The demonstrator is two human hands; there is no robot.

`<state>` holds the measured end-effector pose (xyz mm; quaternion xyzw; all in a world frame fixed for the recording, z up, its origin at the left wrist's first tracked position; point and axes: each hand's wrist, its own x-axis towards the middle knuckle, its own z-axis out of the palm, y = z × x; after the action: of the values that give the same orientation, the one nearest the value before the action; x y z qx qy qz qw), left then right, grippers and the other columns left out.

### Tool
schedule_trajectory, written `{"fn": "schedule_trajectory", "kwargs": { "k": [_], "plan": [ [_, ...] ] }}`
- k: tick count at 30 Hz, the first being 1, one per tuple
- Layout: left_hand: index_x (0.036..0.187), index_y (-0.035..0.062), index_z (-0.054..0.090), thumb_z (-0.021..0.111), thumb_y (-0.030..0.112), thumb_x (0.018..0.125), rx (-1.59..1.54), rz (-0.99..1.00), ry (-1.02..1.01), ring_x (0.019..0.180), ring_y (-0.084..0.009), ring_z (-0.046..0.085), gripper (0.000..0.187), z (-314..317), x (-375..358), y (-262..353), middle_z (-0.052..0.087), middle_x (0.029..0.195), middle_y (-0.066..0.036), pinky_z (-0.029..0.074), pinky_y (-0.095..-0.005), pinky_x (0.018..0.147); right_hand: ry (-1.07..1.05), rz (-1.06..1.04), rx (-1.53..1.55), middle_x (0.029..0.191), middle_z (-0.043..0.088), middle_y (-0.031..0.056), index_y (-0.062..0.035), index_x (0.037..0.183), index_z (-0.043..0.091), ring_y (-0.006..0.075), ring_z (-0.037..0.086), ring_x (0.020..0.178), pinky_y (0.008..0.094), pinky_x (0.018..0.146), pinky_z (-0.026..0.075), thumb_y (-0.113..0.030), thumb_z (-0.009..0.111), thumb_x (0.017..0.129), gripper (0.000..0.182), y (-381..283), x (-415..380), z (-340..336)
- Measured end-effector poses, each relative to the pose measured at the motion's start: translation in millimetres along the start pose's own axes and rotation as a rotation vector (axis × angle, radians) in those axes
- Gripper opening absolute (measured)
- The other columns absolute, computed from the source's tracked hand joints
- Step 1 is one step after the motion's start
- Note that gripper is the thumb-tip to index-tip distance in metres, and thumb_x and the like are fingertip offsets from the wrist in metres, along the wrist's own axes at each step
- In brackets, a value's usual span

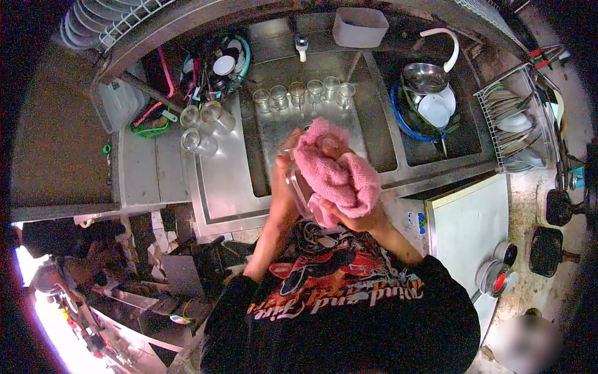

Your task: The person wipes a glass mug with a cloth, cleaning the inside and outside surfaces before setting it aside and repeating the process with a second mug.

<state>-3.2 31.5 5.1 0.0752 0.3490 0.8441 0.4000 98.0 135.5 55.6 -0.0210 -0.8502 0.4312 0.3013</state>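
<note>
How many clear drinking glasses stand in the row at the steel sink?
6, across the sink, left to right: first glass, second glass, third glass, fourth glass, fifth glass, sixth glass. None looks hidden.

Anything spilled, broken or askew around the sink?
Nothing looks spilled or broken. The row of glasses is orderly, and the left hand holds a glass vessel against the pink cloth in the right hand. The clutter at lower left is too dim to judge.

The cloth (339, 171) is pink; the T-shirt (355, 311) is black with red, orange and white print.
</note>
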Motion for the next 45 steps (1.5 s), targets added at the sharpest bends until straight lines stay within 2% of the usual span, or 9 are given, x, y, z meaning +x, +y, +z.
{"fn": "schedule_trajectory", "kwargs": {
  "k": [8, 10, 13, 21, 25, 30, 34, 41, 45],
  "plan": [
    [0.122, 0.0058, 0.04, 0.024, 0.063, 0.086, 0.247, -0.26, 0.083, 0.095, -0.0179, 0.053, 0.069, -18, -1, -16, 0.052, 0.11, -0.008, 0.044, -0.0314, 0.085, 0.198, 0.061, 0.121, 0.115, 0.048, 0.0147, 0.0047, 0.122, 0.037, 0.0258, 0.048, 0.107, 0.035, 0.094, 0.035, -0.024, 0.071, 0.07, 0.068, 21, 23, -5],
    [0.123, 0.0052, 0.041, 0.031, 0.057, 0.088, -0.673, -0.365, -0.735, 0.104, -0.0237, 0.052, 0.063, -26, 4, -10, 0.051, 0.116, -0.012, 0.042, -0.0368, 0.091, 0.221, 0.311, 0.624, 0.119, 0.044, 0.0127, 0.0036, 0.125, 0.034, 0.022, 0.044, 0.109, 0.0344, 0.095, 0.032, -0.03, 0.07, 0.071, 0.073, 29, 18, -1],
    [0.125, 0.0051, 0.04, 0.034, 0.058, 0.086, 0.053, -0.352, 0.074, 0.106, -0.0252, 0.052, 0.066, -42, -6, -30, 0.051, 0.119, -0.013, 0.041, -0.0381, 0.092, -0.091, 0.386, 0.848, 0.12, 0.046, 0.011, 0.0002, 0.128, 0.031, 0.0212, 0.043, 0.114, 0.0337, 0.098, 0.031, -0.022, 0.068, 0.073, 0.07, 13, 26, -23],
    [0.127, 0.0084, 0.04, 0.036, 0.057, 0.086, 0.054, -0.49, -0.01, 0.103, -0.0232, 0.052, 0.063, -64, -6, -49, 0.052, 0.116, -0.01, 0.042, -0.0349, 0.089, 0.231, 0.461, 0.772, 0.12, 0.047, 0.0129, 0.0009, 0.126, 0.036, 0.0252, 0.048, 0.107, 0.0366, 0.092, 0.039, -0.022, 0.06, 0.081, 0.056, 28, 2, -4],
    [0.127, 0.0102, 0.041, 0.036, 0.055, 0.088, 0.063, -0.641, -0.044, 0.098, -0.0214, 0.053, 0.06, -51, -10, -35, 0.053, 0.112, -0.009, 0.043, -0.0325, 0.086, 0.237, -0.076, 0.047, 0.12, 0.05, 0.0157, 0.0019, 0.121, 0.047, 0.0264, 0.046, 0.113, 0.0343, 0.098, 0.032, -0.02, 0.058, 0.083, 0.045, 78, -28, 7],
    [0.124, 0.0018, 0.036, 0.027, 0.047, 0.093, 0.818, 0.2, -0.007, 0.082, -0.0134, 0.05, 0.055, 27, -20, -2, 0.053, 0.094, -0.007, 0.041, -0.026, 0.078, 0.291, 0.362, 0.332, 0.123, 0.048, 0.0132, 0.0006, 0.12, 0.049, 0.0234, 0.043, 0.116, 0.0326, 0.099, 0.03, -0.021, 0.047, 0.091, 0.036, 51, -24, 10],
    [0.119, 0.0041, 0.041, 0.028, 0.051, 0.091, 0.11, -0.098, 0.198, 0.093, -0.0218, 0.053, 0.056, 7, -4, 12, 0.051, 0.108, -0.01, 0.044, -0.0337, 0.082, 0.01, 0.563, 0.365, 0.132, 0.034, 0.0156, 0.0032, 0.131, 0.027, 0.023, 0.032, 0.124, 0.0328, 0.103, 0.023, -0.036, 0.057, 0.084, 0.068, 22, -20, 19],
    [0.132, 0.0065, 0.025, 0.049, 0.038, 0.086, -0.157, 0.42, -0.121, 0.095, -0.0178, 0.052, 0.06, -12, 4, 16, 0.05, 0.107, -0.009, 0.046, -0.0314, 0.08, -0.091, 0.756, 0.698, 0.131, 0.033, 0.0143, 0.0029, 0.131, 0.023, 0.0215, 0.032, 0.122, 0.0359, 0.1, 0.028, -0.036, 0.06, 0.082, 0.073, 29, -20, 46],
    [0.132, -0.0016, 0.025, 0.056, 0.039, 0.082, 0.806, 0.595, 0.241, 0.096, -0.0195, 0.052, 0.071, -38, 12, 4, 0.05, 0.11, -0.01, 0.046, -0.0321, 0.079, 0.145, 0.997, 1.238, 0.112, 0.053, 0.0063, -0.0011, 0.121, 0.043, 0.0146, 0.049, 0.103, 0.0335, 0.086, 0.042, -0.025, 0.052, 0.087, 0.042, 44, -46, 46]
  ]
}}
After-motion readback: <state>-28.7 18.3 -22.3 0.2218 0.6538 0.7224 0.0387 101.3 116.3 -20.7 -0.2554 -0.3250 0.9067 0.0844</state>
